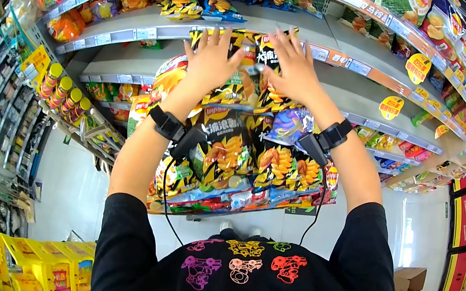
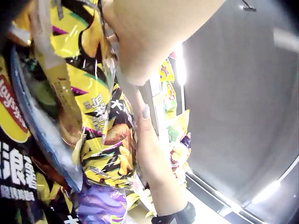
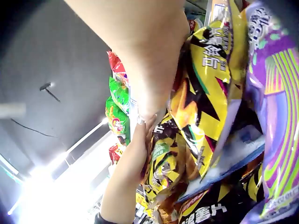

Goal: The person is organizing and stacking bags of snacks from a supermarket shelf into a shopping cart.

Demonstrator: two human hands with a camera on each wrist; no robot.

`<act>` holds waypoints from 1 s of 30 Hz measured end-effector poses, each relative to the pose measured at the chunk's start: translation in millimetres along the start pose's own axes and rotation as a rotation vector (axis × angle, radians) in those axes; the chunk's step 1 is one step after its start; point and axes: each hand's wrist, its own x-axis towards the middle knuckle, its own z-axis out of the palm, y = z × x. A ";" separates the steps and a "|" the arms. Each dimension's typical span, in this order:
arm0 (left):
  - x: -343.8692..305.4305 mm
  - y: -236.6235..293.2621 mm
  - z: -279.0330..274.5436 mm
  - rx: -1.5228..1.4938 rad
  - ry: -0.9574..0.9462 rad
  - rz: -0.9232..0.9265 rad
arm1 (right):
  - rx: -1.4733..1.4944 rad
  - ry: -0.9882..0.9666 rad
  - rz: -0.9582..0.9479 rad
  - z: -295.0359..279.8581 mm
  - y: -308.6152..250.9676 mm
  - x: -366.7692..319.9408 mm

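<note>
Head view: left hand [image 1: 210, 65] and right hand [image 1: 295, 77], fingers spread, over two yellow-black bags [image 1: 241, 89] at the shelf's [image 1: 293, 24] front edge, contact beneath hidden; one purple bag [image 1: 291, 125] nearer, partly blocked by right wrist camera [image 1: 312, 146]; lower bags [image 1: 224, 144] overlapping, uncountable; four tubes [image 1: 65, 85] well apart, left.

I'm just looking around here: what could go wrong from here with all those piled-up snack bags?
The left hand and right hand are spread over black-and-yellow Lay's potato chip bags; pressing hard might break the chips inside.
The purple snack bag lies on the heap close to the right wrist, so a nudge could send it sliding.
The thin cables hang beside the heap and might snag on a bag.
</note>
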 end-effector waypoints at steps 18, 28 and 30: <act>-300.4 -34.5 -97.8 -0.331 0.323 -0.237 | 0.916 0.022 -0.013 -68.3 -122.3 -186.6; -441.0 -136.1 -121.4 -0.414 0.325 -0.737 | 1.539 -0.364 -0.148 -7.4 -290.0 -154.0; -464.0 -182.1 -128.6 -0.423 0.362 -0.796 | 1.639 -0.394 -0.115 9.4 -337.9 -131.3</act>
